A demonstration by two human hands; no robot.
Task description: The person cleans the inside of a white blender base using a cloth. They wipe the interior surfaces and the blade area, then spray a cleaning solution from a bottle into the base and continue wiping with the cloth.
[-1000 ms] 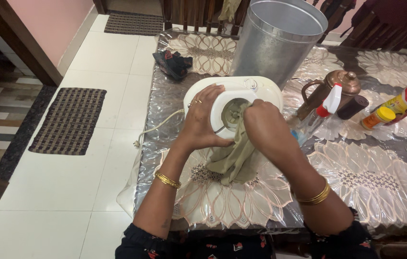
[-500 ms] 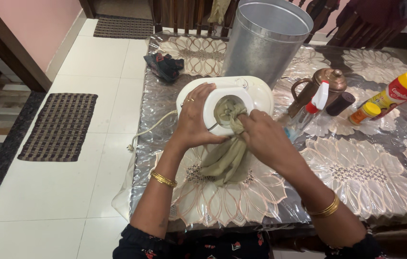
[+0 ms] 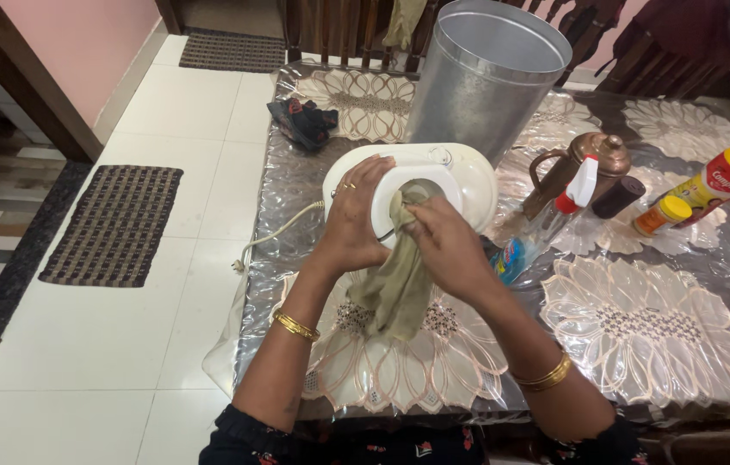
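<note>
Evidently wiping: right hand (image 3: 442, 245) grips the olive cloth (image 3: 395, 284) inside the white appliance (image 3: 460, 176); left hand (image 3: 352, 224) clasps its rim just beside.

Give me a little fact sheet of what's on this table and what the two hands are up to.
Left hand: grips the side of a white appliance, steadying it.
Right hand: presses an olive cloth into the appliance's round opening.
Cord: white, trails off the table's left edge.
Behind: tall metal bin.
Right side: copper jug, spray bottle, two yellow-capped containers.
Far left of table: dark bundled cloth.
Table cover: clear plastic over floral mats.
</note>
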